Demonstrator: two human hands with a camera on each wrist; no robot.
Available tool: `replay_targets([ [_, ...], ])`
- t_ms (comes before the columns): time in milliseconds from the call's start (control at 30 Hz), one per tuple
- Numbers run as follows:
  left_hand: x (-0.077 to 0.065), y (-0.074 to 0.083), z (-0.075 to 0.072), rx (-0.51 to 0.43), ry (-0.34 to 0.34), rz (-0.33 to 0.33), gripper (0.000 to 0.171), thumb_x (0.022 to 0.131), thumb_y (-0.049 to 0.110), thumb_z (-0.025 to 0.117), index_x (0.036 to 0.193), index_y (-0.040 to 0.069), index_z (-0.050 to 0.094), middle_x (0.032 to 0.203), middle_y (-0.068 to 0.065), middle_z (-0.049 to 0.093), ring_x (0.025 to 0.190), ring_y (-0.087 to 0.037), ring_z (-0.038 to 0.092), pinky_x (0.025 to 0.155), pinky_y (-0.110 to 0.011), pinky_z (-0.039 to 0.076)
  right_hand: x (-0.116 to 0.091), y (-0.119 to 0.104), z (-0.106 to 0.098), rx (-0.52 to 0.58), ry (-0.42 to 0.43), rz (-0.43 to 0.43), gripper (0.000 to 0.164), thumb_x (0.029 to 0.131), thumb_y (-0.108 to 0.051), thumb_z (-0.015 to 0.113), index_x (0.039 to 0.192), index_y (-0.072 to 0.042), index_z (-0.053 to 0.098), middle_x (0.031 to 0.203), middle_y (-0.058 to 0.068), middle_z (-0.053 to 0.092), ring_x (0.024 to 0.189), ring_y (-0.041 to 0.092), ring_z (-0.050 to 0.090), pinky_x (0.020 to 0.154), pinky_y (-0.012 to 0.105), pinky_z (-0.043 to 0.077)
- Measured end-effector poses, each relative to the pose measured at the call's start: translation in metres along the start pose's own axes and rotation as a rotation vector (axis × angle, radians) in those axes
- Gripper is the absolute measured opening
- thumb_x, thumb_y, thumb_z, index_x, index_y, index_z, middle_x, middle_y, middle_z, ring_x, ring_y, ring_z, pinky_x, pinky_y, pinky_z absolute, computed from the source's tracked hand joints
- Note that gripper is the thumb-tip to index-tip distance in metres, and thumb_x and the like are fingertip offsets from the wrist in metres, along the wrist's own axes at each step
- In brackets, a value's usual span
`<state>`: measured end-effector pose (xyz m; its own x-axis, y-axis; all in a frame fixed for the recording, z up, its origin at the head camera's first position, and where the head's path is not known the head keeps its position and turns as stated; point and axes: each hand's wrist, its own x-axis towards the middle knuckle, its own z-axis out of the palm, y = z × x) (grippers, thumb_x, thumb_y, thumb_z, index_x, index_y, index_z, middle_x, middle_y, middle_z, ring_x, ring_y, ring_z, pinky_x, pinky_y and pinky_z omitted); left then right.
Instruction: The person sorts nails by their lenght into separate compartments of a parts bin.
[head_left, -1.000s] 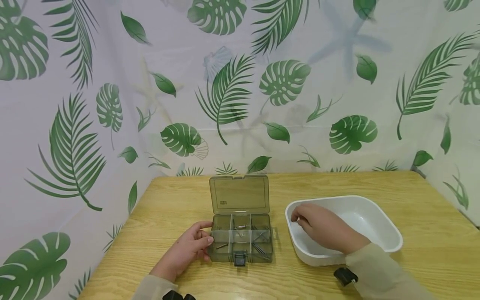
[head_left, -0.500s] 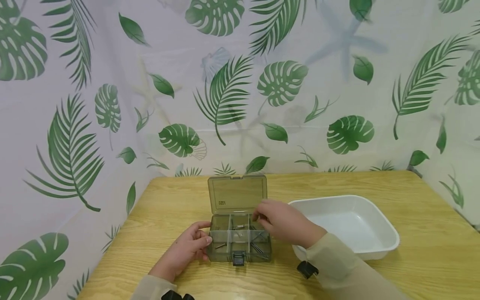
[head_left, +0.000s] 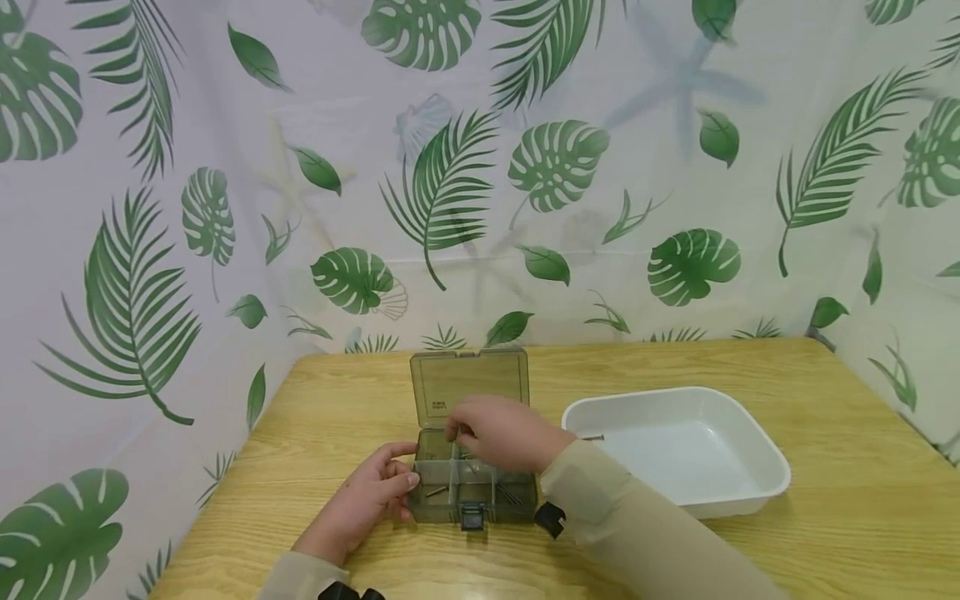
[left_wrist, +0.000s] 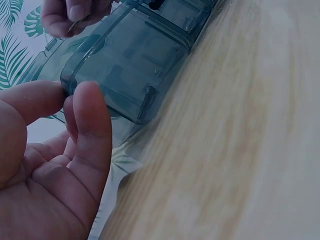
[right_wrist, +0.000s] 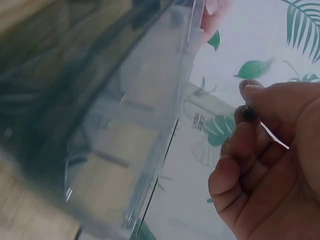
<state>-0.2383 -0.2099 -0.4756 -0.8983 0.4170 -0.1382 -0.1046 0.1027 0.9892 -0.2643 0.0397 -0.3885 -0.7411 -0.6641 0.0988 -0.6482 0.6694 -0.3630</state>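
A see-through grey compartment box (head_left: 435, 500) stands on the table, its lid (head_left: 487, 375) raised at the back. Several screws (head_left: 510, 495) lie in its compartments, and one dark threaded screw (left_wrist: 147, 102) shows through the wall in the left wrist view. My left hand (head_left: 367, 500) holds the box at its left side, thumb and fingers at the corner. Over the back compartments, my right hand (head_left: 502, 429) pinches a small screw (right_wrist: 247, 113) between thumb and index finger. Its dark round end shows at the fingertips in the right wrist view; the rest is mostly hidden.
To the right of the box is a white tub (head_left: 750, 492), with a screw (head_left: 592, 437) at its left inner wall beyond my right forearm. The wooden table (head_left: 360, 392) meets a leaf-patterned cloth (head_left: 465, 200) at the back and sides.
My right hand has come from inside the white tub leftward to above the compartment box. The left hand has stayed at the box's left side.
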Motion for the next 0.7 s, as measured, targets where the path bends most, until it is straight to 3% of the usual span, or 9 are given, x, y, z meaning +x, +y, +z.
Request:
replay_targets([
  [367,-0.002,0.001,-0.001,0.003,-0.007,0.004,0.059,0.104,0.015,0.058,0.154,0.001,0.03,0.096,-0.008,0.053,0.07,-0.016,0.051,0.067,-0.035,0.057,0.025,-0.007,0.01,0.026,0.002,0.009,0.015,0.103,-0.016,0.059,0.112,-0.017,0.072,0.105,-0.008,0.067,0.091,0.007,0.061,0.082,0.031,0.054],
  [700,0.0,0.001,0.0,-0.007,-0.004,0.009,0.061,0.103,0.015,0.06,0.154,0.0,0.03,0.096,-0.008,0.052,0.07,-0.016,0.049,0.067,-0.035,0.056,-0.002,0.002,0.0,0.024,0.031,0.051,0.014,0.1,-0.021,0.064,0.111,-0.016,0.07,0.102,-0.008,0.063,0.09,0.009,0.06,0.08,0.034,0.054],
])
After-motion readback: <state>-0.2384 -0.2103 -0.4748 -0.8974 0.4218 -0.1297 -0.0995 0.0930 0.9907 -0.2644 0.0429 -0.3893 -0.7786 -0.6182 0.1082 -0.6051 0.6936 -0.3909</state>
